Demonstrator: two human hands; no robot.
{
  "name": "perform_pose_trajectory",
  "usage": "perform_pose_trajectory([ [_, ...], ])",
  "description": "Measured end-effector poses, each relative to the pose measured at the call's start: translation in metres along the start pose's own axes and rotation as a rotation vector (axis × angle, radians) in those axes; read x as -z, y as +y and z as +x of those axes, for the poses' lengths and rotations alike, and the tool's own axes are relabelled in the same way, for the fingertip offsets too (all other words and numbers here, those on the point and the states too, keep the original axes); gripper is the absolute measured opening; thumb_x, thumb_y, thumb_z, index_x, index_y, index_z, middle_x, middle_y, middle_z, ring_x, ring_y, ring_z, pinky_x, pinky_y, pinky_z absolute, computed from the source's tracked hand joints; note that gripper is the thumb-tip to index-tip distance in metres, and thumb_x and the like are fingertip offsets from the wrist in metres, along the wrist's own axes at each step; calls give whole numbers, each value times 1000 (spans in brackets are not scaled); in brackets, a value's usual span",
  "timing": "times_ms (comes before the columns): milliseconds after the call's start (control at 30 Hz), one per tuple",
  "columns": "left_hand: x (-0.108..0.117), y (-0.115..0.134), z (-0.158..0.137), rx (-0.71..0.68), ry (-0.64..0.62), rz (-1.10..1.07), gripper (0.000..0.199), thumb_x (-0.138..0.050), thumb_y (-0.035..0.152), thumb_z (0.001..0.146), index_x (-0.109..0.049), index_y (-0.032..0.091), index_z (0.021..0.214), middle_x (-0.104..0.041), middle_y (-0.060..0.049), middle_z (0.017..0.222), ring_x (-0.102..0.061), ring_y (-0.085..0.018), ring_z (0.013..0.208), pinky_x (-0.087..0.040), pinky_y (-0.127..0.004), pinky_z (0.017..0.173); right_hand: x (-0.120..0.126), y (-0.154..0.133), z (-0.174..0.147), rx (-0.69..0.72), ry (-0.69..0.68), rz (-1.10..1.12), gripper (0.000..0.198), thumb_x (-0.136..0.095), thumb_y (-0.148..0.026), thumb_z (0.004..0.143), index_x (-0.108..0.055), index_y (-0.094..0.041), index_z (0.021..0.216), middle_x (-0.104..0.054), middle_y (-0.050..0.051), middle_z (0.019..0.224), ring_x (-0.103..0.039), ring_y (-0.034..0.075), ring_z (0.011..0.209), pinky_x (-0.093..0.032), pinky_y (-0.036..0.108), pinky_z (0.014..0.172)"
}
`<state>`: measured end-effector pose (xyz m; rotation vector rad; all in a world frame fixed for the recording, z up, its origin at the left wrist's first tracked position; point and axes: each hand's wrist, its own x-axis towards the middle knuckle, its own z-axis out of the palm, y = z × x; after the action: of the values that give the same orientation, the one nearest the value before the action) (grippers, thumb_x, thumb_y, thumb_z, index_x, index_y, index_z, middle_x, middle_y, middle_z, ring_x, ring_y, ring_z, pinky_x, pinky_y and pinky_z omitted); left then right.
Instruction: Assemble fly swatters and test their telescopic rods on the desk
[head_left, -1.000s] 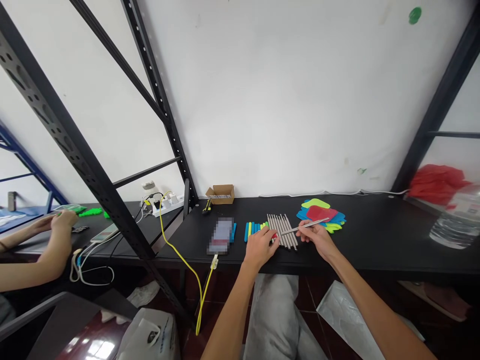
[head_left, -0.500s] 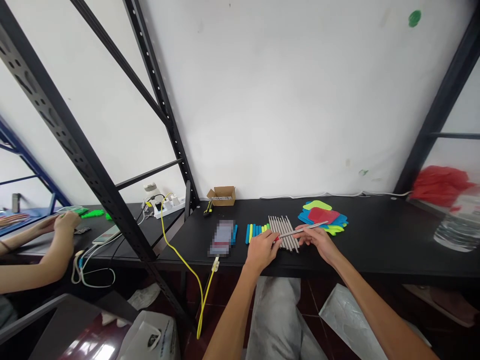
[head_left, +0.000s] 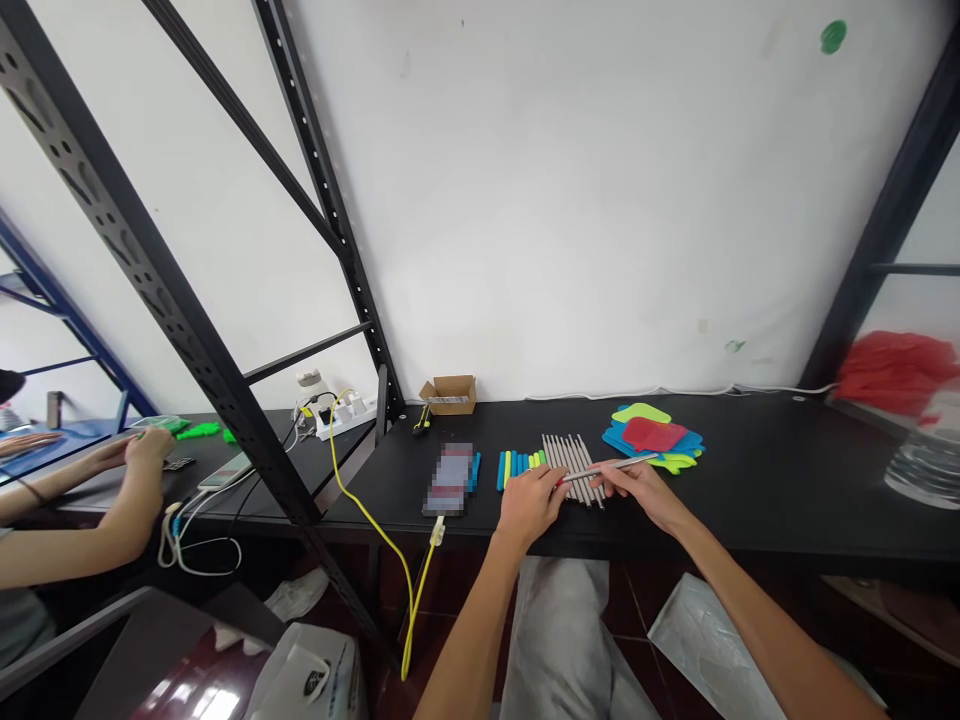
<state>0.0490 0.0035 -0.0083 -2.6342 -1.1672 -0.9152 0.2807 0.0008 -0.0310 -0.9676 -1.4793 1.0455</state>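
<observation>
Clock is centred on the row of rods (head_left: 570,455), 12 toward the wall. Left hand (head_left: 530,505) is sitting at 8, fingers closing narrowly on a small red piece (head_left: 560,482). Right hand (head_left: 643,490) is sitting at 4, fingers pinching a single rod (head_left: 636,461) that's lying slantwise over the row, left end meeting the red piece. Can't tell if they're joined. Tubes (head_left: 517,468) are lying at 9, cloth pile (head_left: 654,436) at 2.

Risks: red piece may be slipping if the rod is pushing in skewed. Low wrists could be nudging loose rods, setting them rolling toward the surface (head_left: 750,470) edge at 6.
</observation>
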Motion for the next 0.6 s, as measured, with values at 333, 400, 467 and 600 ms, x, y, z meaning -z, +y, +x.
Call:
perform_pose_trajectory([
  [333,2,3,0,29,15,-16,22,-45,35,96,-62,26,106,-67,-2,94,-63,-16,84,-44,-24,67,-1,-1,1,-22,242,126,40,-69,-53,77,-72,-17,94,-62,5,67,-49,14,55,-32,27,48],
  [400,2,3,0,47,26,-10,22,-44,35,96,-62,26,106,-67,-2,94,-62,-17,84,-44,-24,67,1,2,2,-17,327,208,37,-72,-50,76,-72,-17,92,-62,5,69,-49,14,55,-32,27,47],
  [467,1,3,0,68,39,-4,23,-43,35,96,-62,26,106,-67,-3,94,-62,-17,84,-44,-24,66,2,2,2,-4,370,272,33,-74,-47,74,-72,-18,89,-63,5,73,-49,13,56,-33,27,46],
  [600,0,3,0,93,60,4,23,-42,35,96,-61,25,105,-67,-3,94,-63,-18,85,-43,-25,64,2,1,2,18,417,325,26,-77,-42,72,-70,-19,82,-64,5,78,-49,12,56,-33,26,45],
])
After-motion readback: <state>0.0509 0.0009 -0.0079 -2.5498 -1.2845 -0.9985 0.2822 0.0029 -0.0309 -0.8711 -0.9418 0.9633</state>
